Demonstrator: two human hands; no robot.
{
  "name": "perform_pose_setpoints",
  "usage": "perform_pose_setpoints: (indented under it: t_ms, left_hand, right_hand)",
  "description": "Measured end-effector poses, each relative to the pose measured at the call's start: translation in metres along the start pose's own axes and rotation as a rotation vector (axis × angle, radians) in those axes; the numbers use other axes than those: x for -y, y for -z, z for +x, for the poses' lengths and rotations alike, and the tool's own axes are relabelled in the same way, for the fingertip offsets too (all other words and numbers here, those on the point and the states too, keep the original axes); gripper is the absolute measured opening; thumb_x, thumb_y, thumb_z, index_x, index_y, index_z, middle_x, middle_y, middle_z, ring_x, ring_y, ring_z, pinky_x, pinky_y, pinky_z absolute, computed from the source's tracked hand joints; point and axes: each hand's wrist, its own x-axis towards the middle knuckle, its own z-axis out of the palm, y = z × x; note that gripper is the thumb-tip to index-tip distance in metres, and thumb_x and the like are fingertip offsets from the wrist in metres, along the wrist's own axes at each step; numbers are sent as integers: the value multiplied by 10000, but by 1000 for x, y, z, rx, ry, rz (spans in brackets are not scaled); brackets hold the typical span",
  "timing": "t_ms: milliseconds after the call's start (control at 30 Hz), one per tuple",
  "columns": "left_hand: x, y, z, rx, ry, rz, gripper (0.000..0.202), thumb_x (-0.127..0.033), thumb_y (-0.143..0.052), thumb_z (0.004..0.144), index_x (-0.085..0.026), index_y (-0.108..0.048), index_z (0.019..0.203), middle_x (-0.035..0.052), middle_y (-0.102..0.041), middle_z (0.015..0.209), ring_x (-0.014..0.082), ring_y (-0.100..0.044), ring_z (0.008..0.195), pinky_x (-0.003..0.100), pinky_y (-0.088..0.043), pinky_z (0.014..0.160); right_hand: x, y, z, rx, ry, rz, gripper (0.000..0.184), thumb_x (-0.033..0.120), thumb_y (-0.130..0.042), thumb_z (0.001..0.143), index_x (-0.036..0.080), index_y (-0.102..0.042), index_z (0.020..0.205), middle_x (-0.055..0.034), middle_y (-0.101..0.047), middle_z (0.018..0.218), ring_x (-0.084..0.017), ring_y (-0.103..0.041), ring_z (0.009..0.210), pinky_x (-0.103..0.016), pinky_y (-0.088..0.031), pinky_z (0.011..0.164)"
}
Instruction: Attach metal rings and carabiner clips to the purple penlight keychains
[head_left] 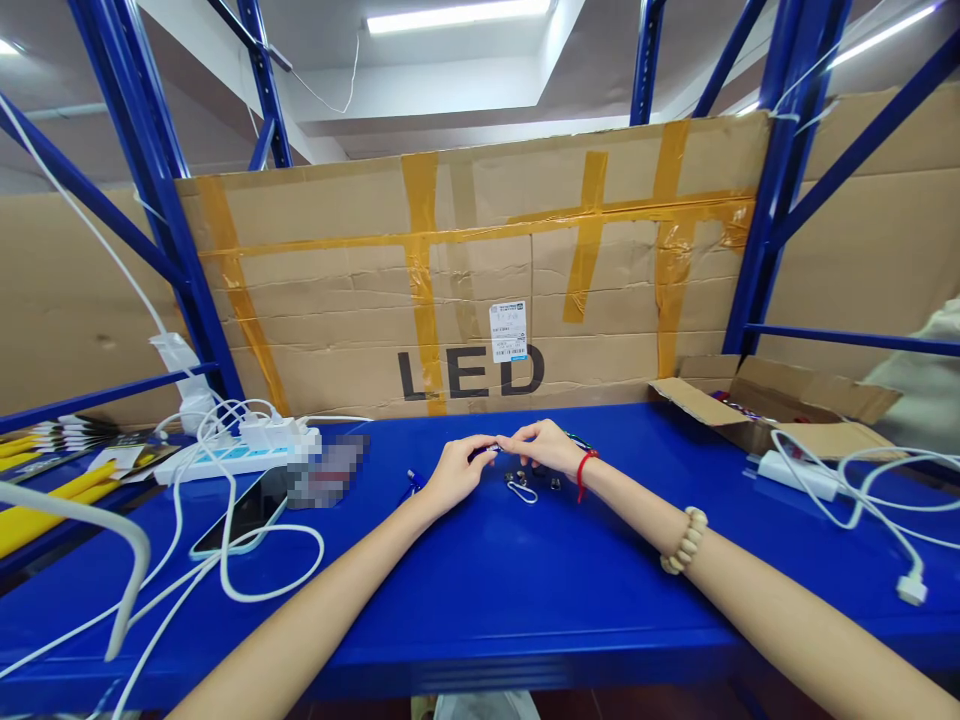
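Note:
Over the middle of the blue shelf, my left hand (459,468) is closed in a pinch on a small dark blue piece (491,449). The fingertips of my right hand (546,446) meet it at the same piece, also pinched; its exact kind is too small to tell. Just below the hands lie a white loop of cord (523,492) and several tiny metal parts (555,484). A blue object (411,486), possibly a tool, rests left of my left hand and is partly hidden by it. Something dark and greenish (577,440) shows behind my right wrist.
A phone (251,512), a white power strip (217,458) and tangled white cables are on the left, beside yellow-and-black packs (52,510). On the right stand an open cardboard box (840,440) and a white adapter (796,474). A large cardboard panel (337,320) closes the back.

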Motion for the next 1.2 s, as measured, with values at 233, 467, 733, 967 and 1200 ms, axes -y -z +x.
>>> perform_pose_setpoints:
  t_ms: [233, 467, 733, 967, 1200]
  left_hand:
    - [-1, -3, 5, -80, 93, -7, 223, -188, -426, 807, -148, -645, 830, 11, -617, 683, 151, -553, 685, 242, -403, 681]
    - [-2, -3, 3, 6, 94, -52, 209, -183, -409, 794, -134, -593, 709, -3, -551, 632, 130, -497, 633, 224, -365, 633]
    - [-6, -4, 0, 85, 80, -127, 178, -202, -438, 792, -138, -602, 811, 1, -553, 654, 134, -495, 653, 232, -362, 657]
    - [-6, -7, -2, 92, 83, -258, 167, -237, -475, 792, -131, -587, 856, 5, -551, 662, 128, -507, 651, 236, -387, 660]
    - [-3, -8, -3, 24, 59, -287, 105, -212, -481, 788, -136, -550, 810, -3, -548, 654, 124, -521, 652, 239, -395, 669]
  right_hand:
    - [6, 9, 1, -110, 260, 3, 395, 501, -675, 607, 138, -677, 764, -16, -596, 606, -70, -464, 418, -191, -363, 412]
    - [-2, 13, 6, -57, 532, -82, 298, 461, -693, 616, 173, -708, 688, -38, -605, 759, -71, -490, 465, -221, -402, 472]
    - [-2, 18, 5, -103, 576, -214, 272, 456, -720, 590, 188, -701, 630, -16, -593, 710, -83, -455, 529, -212, -334, 473]
    - [-3, 19, 5, -50, 594, -180, 290, 456, -711, 598, 167, -685, 597, -13, -573, 661, -88, -465, 530, -217, -341, 477]
    - [2, 14, 0, -63, 519, -141, 311, 468, -685, 617, 159, -675, 581, -19, -567, 643, -94, -475, 527, -218, -362, 474]
